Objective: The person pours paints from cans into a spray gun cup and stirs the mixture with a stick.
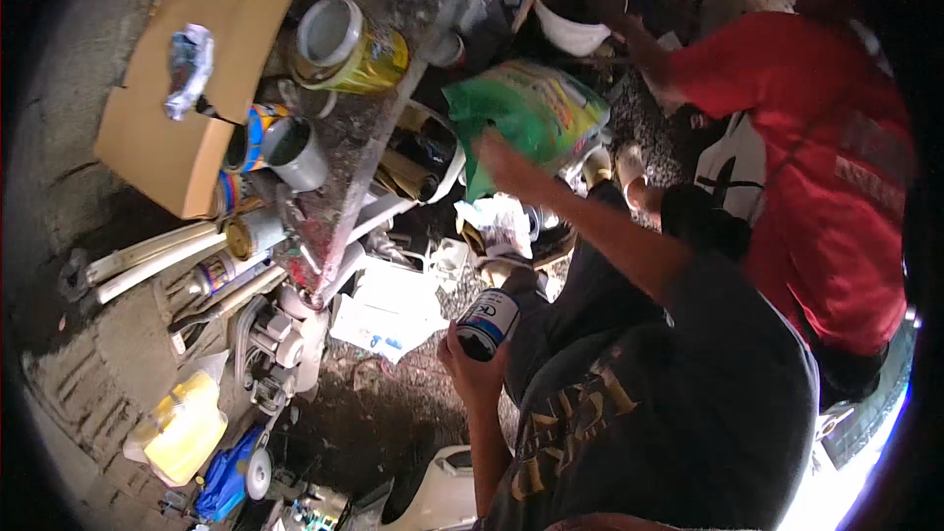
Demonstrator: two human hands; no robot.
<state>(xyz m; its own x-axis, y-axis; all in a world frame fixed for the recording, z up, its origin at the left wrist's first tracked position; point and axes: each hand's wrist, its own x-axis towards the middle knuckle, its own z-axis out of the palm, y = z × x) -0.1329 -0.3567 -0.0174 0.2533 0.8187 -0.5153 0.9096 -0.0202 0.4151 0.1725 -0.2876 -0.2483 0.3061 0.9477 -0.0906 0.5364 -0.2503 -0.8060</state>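
My left hand (pixel 474 366) is wrapped round a dark blue and white labelled can (pixel 489 324), held tilted in front of my legs. My right arm stretches across to a green plastic bag (pixel 536 113) with yellow print. At the bag's near edge, the fingers of my right hand (pixel 500 163) are closed on the plastic, slightly blurred. The bag's contents are hidden. Below it lie crumpled printed wrappers (pixel 500 226), and a white sheet or box lid (pixel 388 310) is on the ground beside the can.
A person in a red shirt (pixel 816 167) bends at the right, one arm toward a white bucket (pixel 580 10). A cluttered bench (pixel 369 152) carries a yellow paint pail (pixel 364 59), cans and a cardboard sheet (pixel 211 49). Tools and a yellow container (pixel 185 423) lie lower left.
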